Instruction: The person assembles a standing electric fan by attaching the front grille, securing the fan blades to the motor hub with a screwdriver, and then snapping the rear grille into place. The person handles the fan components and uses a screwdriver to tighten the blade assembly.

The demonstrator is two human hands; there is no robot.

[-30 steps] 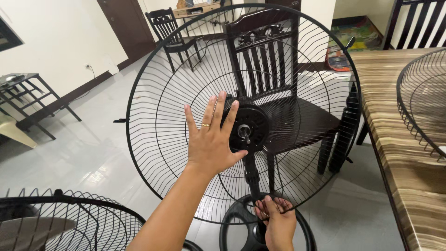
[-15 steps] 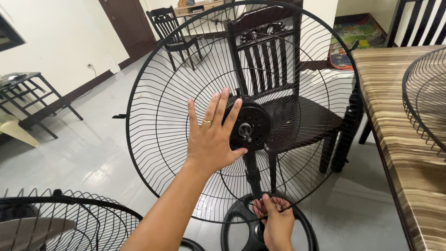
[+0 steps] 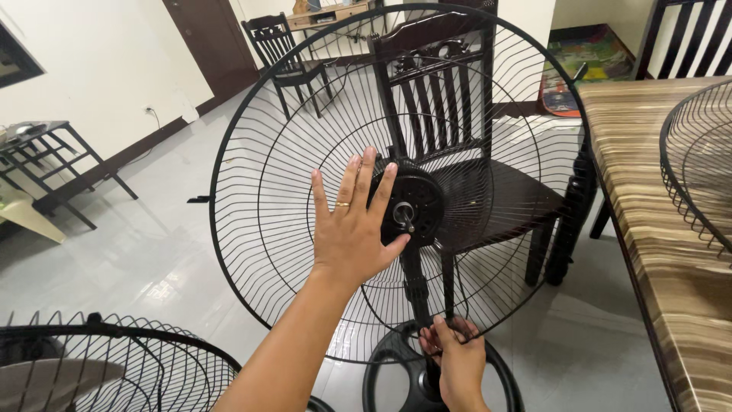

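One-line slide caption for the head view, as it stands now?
Left hand flat on a stand fan's rear wire guard beside the motor hub; right hand grips the guard's bottom rim.

Guard (image 3: 259, 191): thin black wire, looks metal, coated, slight sheen. Motor hub (image 3: 415, 202): black, matt, plastic-looking; shaft (image 3: 404, 215) bare shiny metal. Base (image 3: 389, 374): black, smooth, semi-gloss, plastic-looking. Left hand (image 3: 354, 225): gold-coloured polished ring (image 3: 342, 204). Second guard (image 3: 114, 358): same black wire. Third guard (image 3: 698, 168): same. Table (image 3: 656, 229): striped wood-grain top, smooth, satin. Chair (image 3: 457, 130): dark wood, glossy varnish. Floor (image 3: 152, 252): pale tile, glossy, reflective.
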